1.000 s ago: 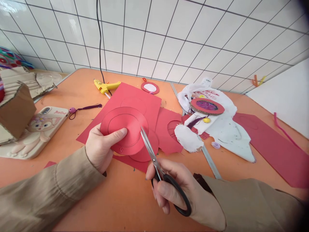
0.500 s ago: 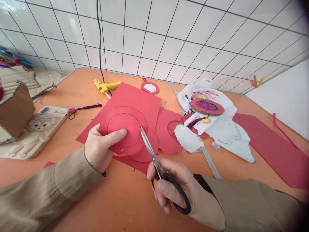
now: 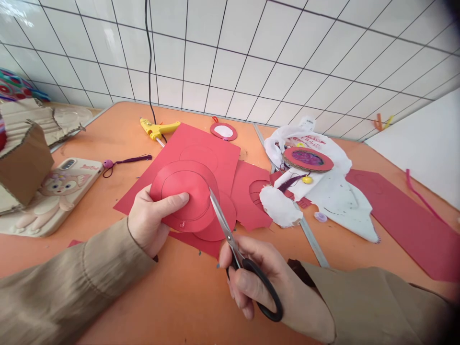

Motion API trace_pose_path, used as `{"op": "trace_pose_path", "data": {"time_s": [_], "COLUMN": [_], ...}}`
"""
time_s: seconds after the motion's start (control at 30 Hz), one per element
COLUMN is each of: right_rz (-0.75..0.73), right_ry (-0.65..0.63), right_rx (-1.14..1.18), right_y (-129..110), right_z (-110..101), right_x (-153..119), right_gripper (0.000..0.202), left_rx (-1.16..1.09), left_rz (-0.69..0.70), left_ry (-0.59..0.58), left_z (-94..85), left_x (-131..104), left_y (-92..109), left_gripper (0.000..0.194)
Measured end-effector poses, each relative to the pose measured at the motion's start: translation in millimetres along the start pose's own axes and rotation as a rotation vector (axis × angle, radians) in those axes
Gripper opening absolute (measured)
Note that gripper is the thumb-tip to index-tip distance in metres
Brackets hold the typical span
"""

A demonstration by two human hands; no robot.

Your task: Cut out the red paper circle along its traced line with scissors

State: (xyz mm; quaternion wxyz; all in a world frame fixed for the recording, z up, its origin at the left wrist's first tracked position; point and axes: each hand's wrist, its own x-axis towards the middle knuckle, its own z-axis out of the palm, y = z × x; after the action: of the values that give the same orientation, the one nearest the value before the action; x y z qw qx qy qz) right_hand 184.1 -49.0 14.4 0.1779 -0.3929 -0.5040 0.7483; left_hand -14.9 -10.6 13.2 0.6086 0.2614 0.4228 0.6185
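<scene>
My left hand (image 3: pixel 154 215) grips a round red paper disc (image 3: pixel 187 182) by its left edge, thumb on top and fingers beneath. A smaller circle is drawn inside the disc. My right hand (image 3: pixel 258 278) is closed around the black handles of silver scissors (image 3: pixel 223 220). The blades reach the disc's right side, their tips on the inner drawn line. Beneath the disc lie another rounded red piece (image 3: pixel 224 218) and a large red sheet (image 3: pixel 172 139) with a faint drawn circle.
Behind stand a yellow glue gun (image 3: pixel 158 128) and small round tag (image 3: pixel 223 131). Left are a phone (image 3: pixel 57 196) and cardboard box (image 3: pixel 27 163). Rightward lie a white bag (image 3: pixel 341 201), a white scrap (image 3: pixel 280 206), an oval ornament (image 3: pixel 308 159) and red card (image 3: pixel 413 225).
The disc in my left hand has shifted slightly right and turned a little against the blades. My right hand and the scissors have hardly moved.
</scene>
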Motion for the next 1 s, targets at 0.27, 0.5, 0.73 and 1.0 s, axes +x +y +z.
{"op": "trace_pose_path", "data": {"time_s": [0.27,0.5,0.73,1.0], "right_rz": [0.021,0.038,0.025,0.026], "right_ry": [0.015,0.032,0.021,-0.045], "right_rx": [-0.01,-0.025,0.0,0.075], "right_y": [-2.7,-4.2,-2.5,-0.4], "right_z": [1.2,1.7,0.7,-0.4], "right_x": [1.3,1.1,-0.1,-1.8], "right_gripper": [0.057,0.06,0.056,0.061], "left_rx": [0.007,0.011,0.012,-0.002], "left_rz": [-0.017,-0.027,-0.021,-0.006], "left_ry": [-0.029,-0.031,-0.037,-0.022], "left_z": [-1.1,-1.6,-1.6,-1.6], "left_x": [0.7,1.2,1.0,2.1], "left_y": [0.7,2.2,2.1,1.2], "left_gripper": [0.019,0.019,0.019,0.019]}}
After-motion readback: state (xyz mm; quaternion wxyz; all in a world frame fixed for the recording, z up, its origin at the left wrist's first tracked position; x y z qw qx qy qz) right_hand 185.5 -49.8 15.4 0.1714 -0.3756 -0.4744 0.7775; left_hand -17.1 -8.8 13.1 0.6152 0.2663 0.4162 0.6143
